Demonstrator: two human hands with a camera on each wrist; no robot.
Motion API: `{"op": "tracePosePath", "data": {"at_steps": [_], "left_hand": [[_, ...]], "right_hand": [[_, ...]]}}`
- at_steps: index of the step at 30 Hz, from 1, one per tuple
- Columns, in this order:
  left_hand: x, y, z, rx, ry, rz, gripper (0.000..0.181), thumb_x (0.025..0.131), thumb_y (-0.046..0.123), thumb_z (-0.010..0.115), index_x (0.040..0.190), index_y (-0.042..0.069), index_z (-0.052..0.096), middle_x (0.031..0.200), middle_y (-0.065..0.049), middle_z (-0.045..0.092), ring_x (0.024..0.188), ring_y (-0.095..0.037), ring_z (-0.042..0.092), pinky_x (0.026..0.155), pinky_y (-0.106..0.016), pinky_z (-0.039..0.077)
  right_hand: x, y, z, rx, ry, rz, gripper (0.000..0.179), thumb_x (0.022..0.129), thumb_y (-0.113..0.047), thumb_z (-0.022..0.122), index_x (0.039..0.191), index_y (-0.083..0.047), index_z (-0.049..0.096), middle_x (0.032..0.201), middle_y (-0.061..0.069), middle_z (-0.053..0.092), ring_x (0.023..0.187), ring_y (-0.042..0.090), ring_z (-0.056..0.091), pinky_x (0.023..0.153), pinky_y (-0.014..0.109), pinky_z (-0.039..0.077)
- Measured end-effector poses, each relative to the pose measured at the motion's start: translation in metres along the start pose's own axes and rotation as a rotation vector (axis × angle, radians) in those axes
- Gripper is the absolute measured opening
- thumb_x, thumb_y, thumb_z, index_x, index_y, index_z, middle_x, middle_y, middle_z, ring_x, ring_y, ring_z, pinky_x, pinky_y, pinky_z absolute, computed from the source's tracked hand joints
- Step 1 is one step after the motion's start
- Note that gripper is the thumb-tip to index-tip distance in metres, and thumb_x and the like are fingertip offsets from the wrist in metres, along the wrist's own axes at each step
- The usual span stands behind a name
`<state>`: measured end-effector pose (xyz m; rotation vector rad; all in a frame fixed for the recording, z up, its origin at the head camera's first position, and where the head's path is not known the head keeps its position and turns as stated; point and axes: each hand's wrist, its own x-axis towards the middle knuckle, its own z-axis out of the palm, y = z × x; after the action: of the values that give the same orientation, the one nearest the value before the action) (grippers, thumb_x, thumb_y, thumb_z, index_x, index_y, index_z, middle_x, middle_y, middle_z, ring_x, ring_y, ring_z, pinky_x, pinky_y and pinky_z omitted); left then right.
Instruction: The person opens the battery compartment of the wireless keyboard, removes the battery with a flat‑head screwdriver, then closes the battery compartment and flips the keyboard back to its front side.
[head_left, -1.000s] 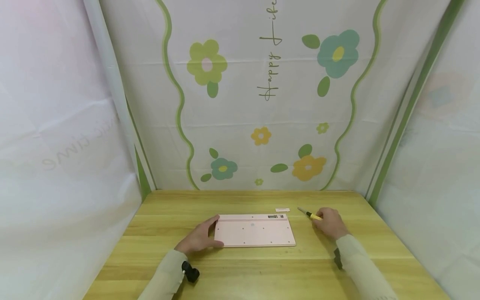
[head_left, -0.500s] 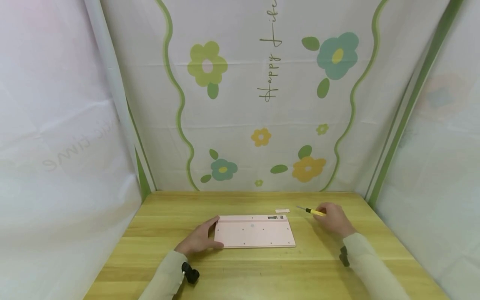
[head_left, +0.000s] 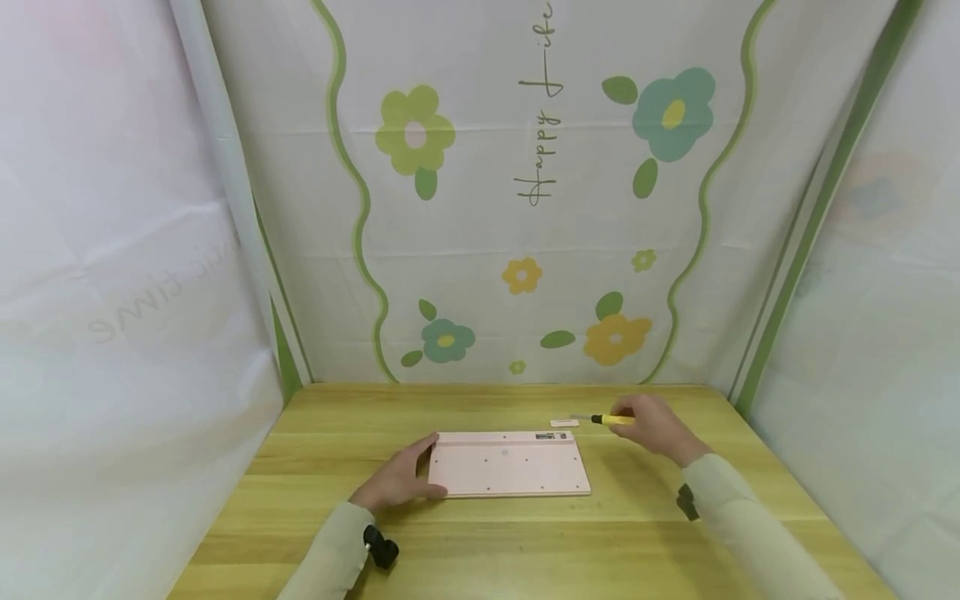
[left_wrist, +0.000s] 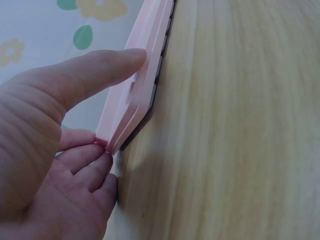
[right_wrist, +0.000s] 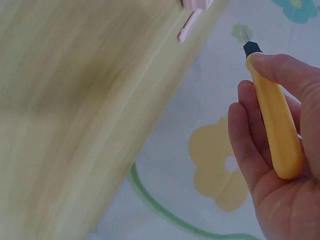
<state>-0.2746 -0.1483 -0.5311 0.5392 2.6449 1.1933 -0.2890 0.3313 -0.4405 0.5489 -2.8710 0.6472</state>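
Keyboard, pink, lies on the wood-grain surface with its keys down and its screw-dotted back up; a dark-marked patch sits at its far right corner, detail too small to read. Left grip spans the left end, thumb at the near corner, fingertips at the far one; it holds the keyboard between them, and the left wrist view shows the thumb on its edge.

Right grip holds the screwdriver by its yellow handle, thumb near the black collar; the shaft points left; in the right wrist view the tip shows against the flowered cloth, apart from the strip; the strip, small and pink, lies just beyond the keyboard's far right corner; pale sleeves on both arms; black device at the left wrist.
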Motion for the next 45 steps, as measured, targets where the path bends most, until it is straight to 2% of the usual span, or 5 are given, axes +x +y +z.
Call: {"op": "tracePosePath", "data": {"at_steps": [9,23,31,40,45], "left_hand": [[-0.001,0.001,0.001,-0.003,-0.009,-0.007,0.107,0.084,0.040,0.091,0.167,0.010,0.031,0.174,-0.014,0.030,0.161,-0.041,0.028,0.129,-0.061,0.029],[-0.002,0.001,-0.001,-0.004,-0.008,-0.002,0.107,0.084,0.039,0.091,0.167,0.008,0.031,0.174,-0.017,0.030,0.160,-0.042,0.029,0.129,-0.061,0.029],[-0.001,0.002,0.000,0.004,-0.005,-0.004,0.107,0.084,0.039,0.090,0.167,0.008,0.030,0.174,-0.015,0.030,0.161,-0.041,0.029,0.129,-0.060,0.029],[-0.002,0.001,0.000,0.001,-0.008,-0.003,0.107,0.084,0.039,0.090,0.167,0.009,0.029,0.174,-0.016,0.030,0.161,-0.042,0.028,0.129,-0.061,0.029],[-0.002,0.001,-0.001,0.003,-0.005,-0.005,0.108,0.084,0.040,0.090,0.167,0.009,0.029,0.174,-0.016,0.030,0.161,-0.042,0.029,0.129,-0.061,0.030]], "right_hand": [[0.006,-0.024,0.005,-0.047,-0.066,-0.111,0.008,0.086,-0.008,0.085,0.088,-0.009,0.076,0.085,-0.002,0.074,0.076,0.007,0.064,0.069,0.026,0.059],[0.020,-0.039,0.012,-0.065,-0.118,-0.136,0.008,0.086,-0.002,0.081,0.085,-0.008,0.075,0.085,0.001,0.073,0.079,0.014,0.064,0.071,0.032,0.057],[0.026,-0.047,0.012,-0.073,-0.149,-0.126,0.006,0.084,0.000,0.081,0.088,-0.004,0.077,0.094,0.009,0.078,0.091,0.025,0.072,0.081,0.044,0.063],[0.033,-0.058,0.008,-0.124,-0.169,-0.097,0.009,0.083,0.000,0.079,0.081,-0.007,0.075,0.093,0.007,0.075,0.079,0.014,0.061,0.072,0.035,0.058],[0.036,-0.063,0.008,-0.127,-0.176,-0.088,0.013,0.082,0.003,0.078,0.077,-0.007,0.072,0.084,0.004,0.069,0.071,0.013,0.052,0.062,0.029,0.046]]}}
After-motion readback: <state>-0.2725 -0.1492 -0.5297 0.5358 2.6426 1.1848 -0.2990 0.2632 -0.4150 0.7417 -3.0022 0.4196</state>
